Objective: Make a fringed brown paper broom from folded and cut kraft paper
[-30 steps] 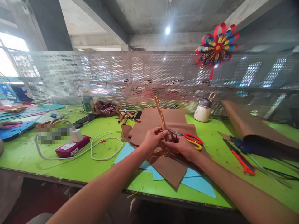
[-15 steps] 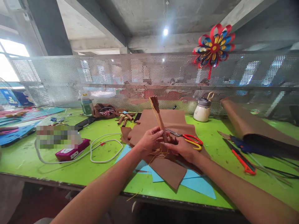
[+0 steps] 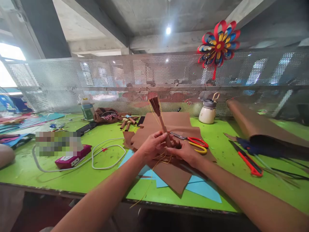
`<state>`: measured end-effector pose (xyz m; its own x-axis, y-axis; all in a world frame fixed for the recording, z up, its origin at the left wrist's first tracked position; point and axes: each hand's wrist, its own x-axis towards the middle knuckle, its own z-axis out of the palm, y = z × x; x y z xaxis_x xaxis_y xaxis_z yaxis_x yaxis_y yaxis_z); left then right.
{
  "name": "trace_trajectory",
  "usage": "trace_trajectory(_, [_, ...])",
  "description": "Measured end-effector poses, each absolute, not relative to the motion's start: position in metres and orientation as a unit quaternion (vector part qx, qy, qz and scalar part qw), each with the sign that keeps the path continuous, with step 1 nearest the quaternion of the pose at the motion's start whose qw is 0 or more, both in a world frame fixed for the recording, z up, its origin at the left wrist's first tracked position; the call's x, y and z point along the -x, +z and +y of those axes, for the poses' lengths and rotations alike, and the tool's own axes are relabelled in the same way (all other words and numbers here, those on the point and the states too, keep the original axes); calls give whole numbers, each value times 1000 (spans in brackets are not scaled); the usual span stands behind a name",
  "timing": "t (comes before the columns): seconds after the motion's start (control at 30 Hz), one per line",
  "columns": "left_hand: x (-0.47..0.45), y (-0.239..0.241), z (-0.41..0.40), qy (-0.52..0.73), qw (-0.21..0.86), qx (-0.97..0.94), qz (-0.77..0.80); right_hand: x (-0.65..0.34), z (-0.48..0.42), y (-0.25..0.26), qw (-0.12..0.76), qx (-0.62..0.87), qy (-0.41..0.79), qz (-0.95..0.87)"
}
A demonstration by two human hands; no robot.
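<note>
My left hand (image 3: pixel 152 145) and my right hand (image 3: pixel 184 152) meet over brown paper sheets (image 3: pixel 169 129) on the green table (image 3: pixel 72 174). Both are closed around the lower end of a rolled brown paper stick (image 3: pixel 161 124) that stands upright with a fringed, fanned top. Thin yellow thread (image 3: pixel 161 159) loops under my hands and trails toward the table's front edge. Red-and-yellow scissors (image 3: pixel 196 142) lie just beyond my right hand.
A red utility knife (image 3: pixel 249 163) and a large brown paper roll (image 3: pixel 258 127) lie right. A white cable (image 3: pixel 106 154), pink device (image 3: pixel 72 159), glue bottle (image 3: pixel 87 108), white pot (image 3: pixel 208 112) and small paper rolls (image 3: pixel 127 122) sit left and back. Blue paper (image 3: pixel 205 190) lies under the brown sheets.
The stick has been turned in my hands: its top now shows as a spread fringe instead of a narrow edge. My hands stay in the same place.
</note>
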<state>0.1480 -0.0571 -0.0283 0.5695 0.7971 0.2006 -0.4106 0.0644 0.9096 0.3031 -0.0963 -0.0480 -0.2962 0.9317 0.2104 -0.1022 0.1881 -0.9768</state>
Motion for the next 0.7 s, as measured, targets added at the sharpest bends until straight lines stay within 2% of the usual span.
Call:
trace_trajectory(0.17, [-146,-23,-60,429,709,-533,171,-304,-96,-49,470,350,551,-594])
trace_trajectory(0.7, [-150,-24,-63,427,708,-536,169,-298,-92,-57,527,362,502,-583])
